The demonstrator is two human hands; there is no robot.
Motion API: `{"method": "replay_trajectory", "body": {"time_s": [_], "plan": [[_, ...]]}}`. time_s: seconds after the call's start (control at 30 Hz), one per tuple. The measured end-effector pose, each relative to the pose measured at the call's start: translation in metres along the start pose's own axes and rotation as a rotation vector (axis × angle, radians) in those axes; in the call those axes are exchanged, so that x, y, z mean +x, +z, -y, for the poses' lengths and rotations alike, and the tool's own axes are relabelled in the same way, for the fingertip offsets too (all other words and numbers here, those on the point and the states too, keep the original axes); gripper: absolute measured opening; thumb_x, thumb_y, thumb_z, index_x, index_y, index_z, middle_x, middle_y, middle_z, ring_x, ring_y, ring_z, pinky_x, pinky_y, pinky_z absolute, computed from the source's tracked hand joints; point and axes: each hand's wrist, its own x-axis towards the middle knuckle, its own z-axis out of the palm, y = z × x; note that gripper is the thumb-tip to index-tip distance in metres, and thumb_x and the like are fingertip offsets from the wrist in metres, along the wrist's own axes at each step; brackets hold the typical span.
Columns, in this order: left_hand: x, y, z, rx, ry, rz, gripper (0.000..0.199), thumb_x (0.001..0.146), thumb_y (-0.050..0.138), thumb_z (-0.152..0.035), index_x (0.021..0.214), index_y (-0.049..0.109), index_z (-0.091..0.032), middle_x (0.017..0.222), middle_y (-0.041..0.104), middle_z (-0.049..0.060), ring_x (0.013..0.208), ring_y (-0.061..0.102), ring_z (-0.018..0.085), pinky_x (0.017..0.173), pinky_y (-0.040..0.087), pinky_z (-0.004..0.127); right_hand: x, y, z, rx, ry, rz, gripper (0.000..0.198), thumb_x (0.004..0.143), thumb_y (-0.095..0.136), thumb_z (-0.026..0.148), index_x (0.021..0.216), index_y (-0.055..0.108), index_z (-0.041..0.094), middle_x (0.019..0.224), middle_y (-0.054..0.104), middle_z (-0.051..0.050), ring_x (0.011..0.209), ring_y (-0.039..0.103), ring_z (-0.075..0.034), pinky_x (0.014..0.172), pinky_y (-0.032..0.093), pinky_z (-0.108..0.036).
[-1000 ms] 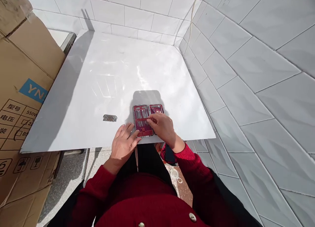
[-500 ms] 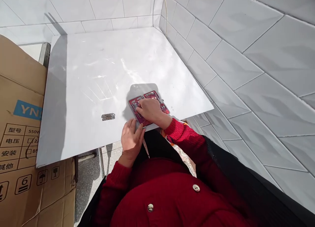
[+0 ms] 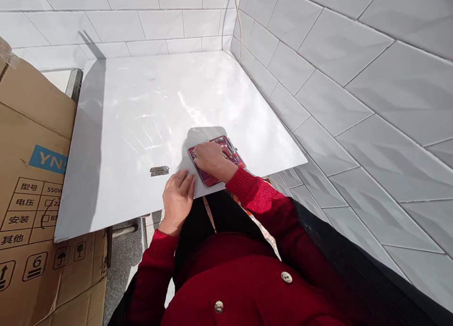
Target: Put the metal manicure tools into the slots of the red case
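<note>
As right hand overlies case, left beside

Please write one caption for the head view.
Right hand over an open red case, left hand beside it at a white tabletop.

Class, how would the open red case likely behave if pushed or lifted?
Pushed, the red case would probably slide rather than tip: it lies flat on the glossy white board. Lifted by one side, it may fold where its two opened halves meet.
</note>
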Motion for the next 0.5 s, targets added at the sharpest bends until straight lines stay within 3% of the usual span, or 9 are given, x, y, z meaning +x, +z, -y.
{"method": "replay_trajectory", "body": {"time_s": [0.3, 0.5], "plan": [[-0.003, 0.009, -0.008, -0.03, 0.144, 0.104, 0.03, 0.107, 0.05, -0.018, 0.125, 0.074, -0.022, 0.135, 0.074, 0.012, 0.132, 0.065, 0.029, 0.105, 0.056, 0.048, 0.018, -0.015, 0.003, 0.024, 0.007, 0.114, 0.035, 0.089, 0.072, 0.019, 0.121, 0.078, 0.008, 0.116, 0.079, -0.024, 0.117, 0.075, -0.033, 0.091, 0.058, -0.034], [-0.004, 0.006, -0.007, -0.075, 0.2, 0.169, 0.03, 0.107, 0.05, -0.017, 0.125, 0.073, -0.022, 0.135, 0.074, 0.011, 0.131, 0.067, 0.029, 0.106, 0.055, 0.05, 0.024, -0.006, -0.001, 0.053, 0.033, 0.065, 0.034, 0.09, 0.072, 0.025, 0.119, 0.079, 0.009, 0.112, 0.08, -0.024, 0.113, 0.076, -0.034, 0.087, 0.058, -0.034]]}}
